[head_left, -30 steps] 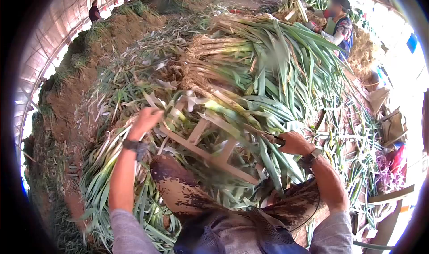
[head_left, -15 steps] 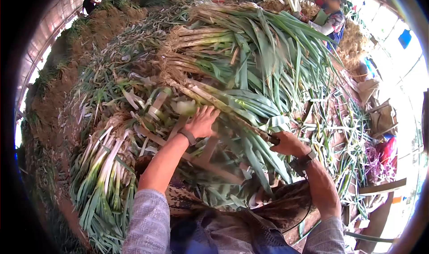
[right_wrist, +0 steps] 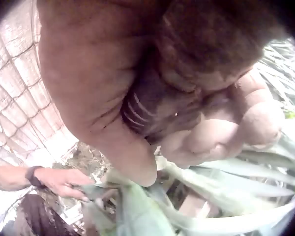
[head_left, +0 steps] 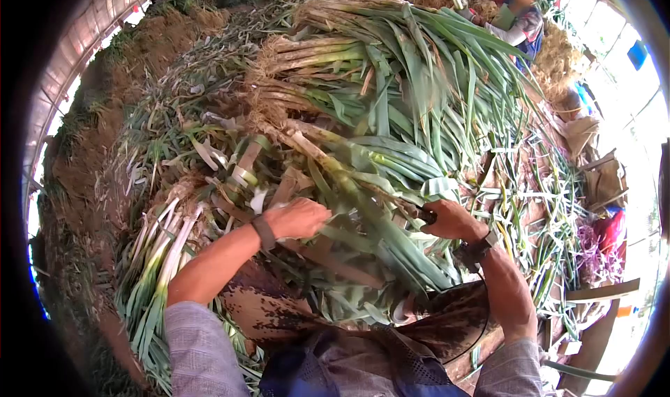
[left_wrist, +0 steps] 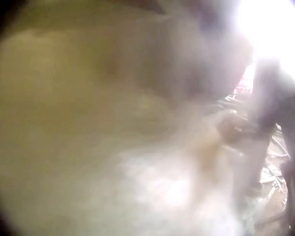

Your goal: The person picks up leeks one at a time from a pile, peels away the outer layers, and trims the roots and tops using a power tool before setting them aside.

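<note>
In the head view my left hand [head_left: 299, 219] is over a wooden frame, its fingers curled in. The right wrist view shows this left hand [right_wrist: 66, 183] pinching a green leek leaf [right_wrist: 96, 194]. My right hand [head_left: 452, 221] grips a tool by its dark handle [head_left: 426, 216]; the handle [right_wrist: 147, 110] shows pale ridges inside the curled fingers in the right wrist view. Leek leaves [head_left: 401, 247] spread between the two hands. A leek [head_left: 314, 152] lies slanted in front, roots to the left. The left wrist view is almost wholly blurred.
A large pile of leeks [head_left: 419, 83] lies ahead, roots left. A smaller bunch of leeks [head_left: 171, 254] lies at left. The wooden frame [head_left: 335, 261] stands before my knees. Another person [head_left: 520, 23] works at far right. Trimmed leaves [head_left: 516, 222] litter the right side.
My left hand came right from the left-hand side, reached flat toward the leeks, then drew back slightly with its fingers curled. My right hand keeps its grip on the dark handle.
</note>
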